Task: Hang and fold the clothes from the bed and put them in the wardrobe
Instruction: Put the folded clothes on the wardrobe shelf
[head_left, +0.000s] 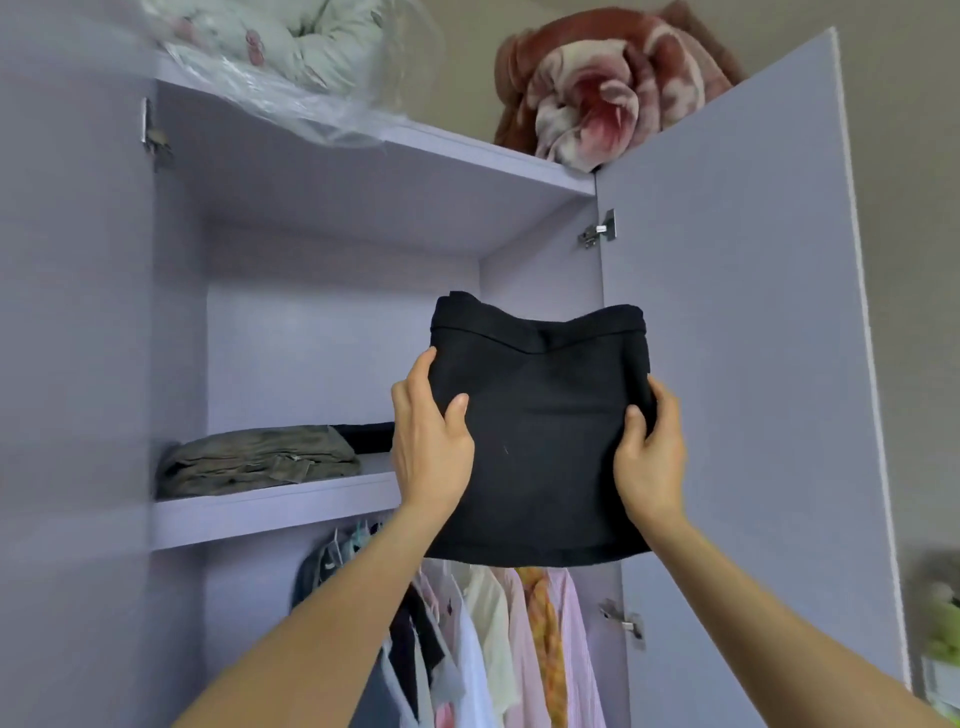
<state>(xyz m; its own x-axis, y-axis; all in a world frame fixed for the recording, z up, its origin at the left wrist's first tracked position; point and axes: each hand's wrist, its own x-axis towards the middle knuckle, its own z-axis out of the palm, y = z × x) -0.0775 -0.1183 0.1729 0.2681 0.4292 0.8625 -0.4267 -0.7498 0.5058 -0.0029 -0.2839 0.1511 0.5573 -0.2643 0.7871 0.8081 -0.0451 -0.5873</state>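
Folded garment: a black folded garment (540, 441) is held up in front of the open wardrobe (332, 332), level with the upper compartment, not resting on any shelf.
Left grip: the left hand (431, 441) is closed on the garment's left edge, thumb laid on the front face, fingers wrapped round behind.
Right grip: the right hand (649, 457) is closed on the garment's right edge, thumb on the front, fingers curled behind.
Garment pose: held roughly upright, slightly tilted toward the camera; a folded band is seen along the top edge.
Shelf: the middle shelf (275, 509) is seen below and left of the garment, partly hidden behind it.
On shelf: a folded olive-grey garment (260, 457) lies at the left; a dark item (366, 434) is seen just beside it, mostly hidden by the left hand.
Hanging rail area: hanging clothes (498, 639) in white, pink, yellow and dark tones are seen beneath the shelf, partly covered by the forearms.
Doors: the right door (737, 364) is swung open, with hinges visible; the left door is at the frame's left edge.
Wardrobe top: a bagged pale quilt (270, 36) at the left, a red-brown rolled blanket (608, 88) at the right.
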